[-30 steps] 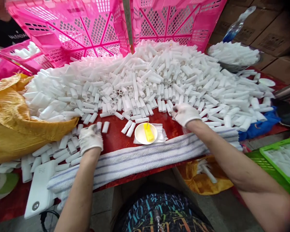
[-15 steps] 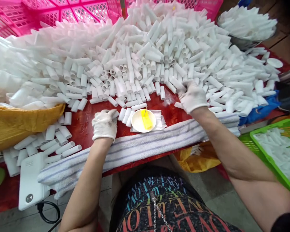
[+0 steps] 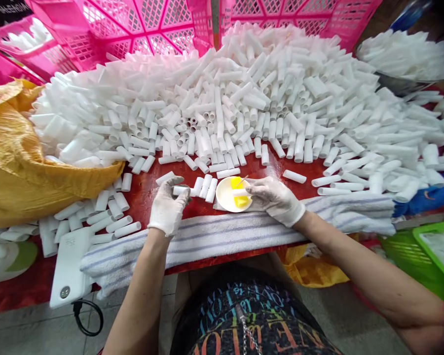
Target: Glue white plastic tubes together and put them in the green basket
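My gloved left hand (image 3: 170, 204) pinches a short white tube (image 3: 181, 191) above the red table (image 3: 144, 185). Another loose tube (image 3: 165, 178) lies just beyond its fingers. My gloved right hand (image 3: 276, 197) holds a white tube (image 3: 240, 193) over a small white dish (image 3: 225, 197). In the dish is a yellow block (image 3: 237, 183) with a thin stick at its top. Between my hands, left of the dish, several tubes (image 3: 205, 187) lie side by side.
A large heap of white tubes (image 3: 214, 98) spans the back, before pink crates (image 3: 163, 24). A yellow sack (image 3: 59, 182) stands left, a white power bank (image 3: 71, 266) front left. A striped towel (image 3: 222, 236) lines the front edge; a green basket (image 3: 407, 251) is at right.
My right hand has come left from the heap to the dish, now with a tube in its fingers. My left hand's fingers have risen around a tube. The camera view has shifted.
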Action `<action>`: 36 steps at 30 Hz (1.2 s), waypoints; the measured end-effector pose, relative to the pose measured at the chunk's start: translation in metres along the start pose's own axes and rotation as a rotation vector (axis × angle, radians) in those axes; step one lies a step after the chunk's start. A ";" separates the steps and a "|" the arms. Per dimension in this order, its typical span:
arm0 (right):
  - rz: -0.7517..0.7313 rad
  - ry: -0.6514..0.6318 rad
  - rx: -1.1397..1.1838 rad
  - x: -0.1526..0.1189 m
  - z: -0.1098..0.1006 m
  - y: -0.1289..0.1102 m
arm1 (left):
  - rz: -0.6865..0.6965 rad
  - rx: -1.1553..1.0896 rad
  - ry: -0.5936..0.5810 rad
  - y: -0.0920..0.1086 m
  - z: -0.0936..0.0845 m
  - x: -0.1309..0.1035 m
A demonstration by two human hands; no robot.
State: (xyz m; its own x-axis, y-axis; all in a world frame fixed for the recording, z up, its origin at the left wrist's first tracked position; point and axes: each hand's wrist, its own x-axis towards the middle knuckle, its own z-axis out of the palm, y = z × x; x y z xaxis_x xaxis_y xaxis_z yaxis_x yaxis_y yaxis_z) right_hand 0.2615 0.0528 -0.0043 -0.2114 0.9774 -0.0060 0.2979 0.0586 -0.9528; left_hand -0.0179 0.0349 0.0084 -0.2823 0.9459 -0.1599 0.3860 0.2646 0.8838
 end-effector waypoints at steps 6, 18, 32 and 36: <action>-0.031 0.030 0.119 -0.011 0.003 0.013 | -0.098 -0.347 -0.165 0.001 0.031 -0.028; -0.179 0.040 -0.095 -0.015 0.000 0.019 | 0.011 -0.070 -0.198 0.005 0.044 -0.046; -0.397 0.088 -0.242 -0.024 0.000 0.022 | -0.021 -0.219 -0.460 0.015 0.031 -0.052; -0.403 0.069 0.011 -0.025 -0.005 0.006 | -0.053 -0.333 -0.705 0.026 0.020 -0.062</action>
State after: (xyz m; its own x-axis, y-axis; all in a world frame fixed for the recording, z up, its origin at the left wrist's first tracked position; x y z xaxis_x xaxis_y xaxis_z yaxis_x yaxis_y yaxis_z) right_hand 0.2730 0.0293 -0.0086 -0.2459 0.8881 0.3884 0.1936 0.4376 -0.8781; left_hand 0.0268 -0.0131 0.0323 0.3744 0.8591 -0.3489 0.0724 0.3480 0.9347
